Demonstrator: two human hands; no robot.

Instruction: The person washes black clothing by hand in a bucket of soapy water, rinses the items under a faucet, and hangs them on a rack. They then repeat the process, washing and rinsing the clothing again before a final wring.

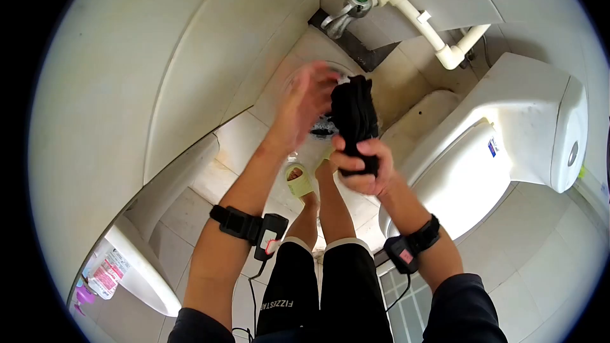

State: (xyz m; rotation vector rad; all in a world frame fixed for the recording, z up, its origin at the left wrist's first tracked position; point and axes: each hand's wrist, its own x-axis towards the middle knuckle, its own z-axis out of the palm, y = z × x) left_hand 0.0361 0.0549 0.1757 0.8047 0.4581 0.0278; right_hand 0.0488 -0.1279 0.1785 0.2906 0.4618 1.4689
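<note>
My right hand [362,165] is closed around the lower end of a bunched black cloth [354,111], which stands up above the fist in folds. Left of the cloth is my left hand [306,103], blurred by motion, its fingers stretched out and holding nothing that I can see. Below both hands, a round basin on the floor shows in part, with sudsy water [322,126] and something dark in it. The hands and cloth hide most of the basin.
A metal tap [348,14] on white pipes [419,22] is at the top. On the right stands a white toilet [460,181]. A white washbasin [143,273] is at lower left, beside a pale wall panel [152,57]. Feet in green slippers [298,181] stand near the basin.
</note>
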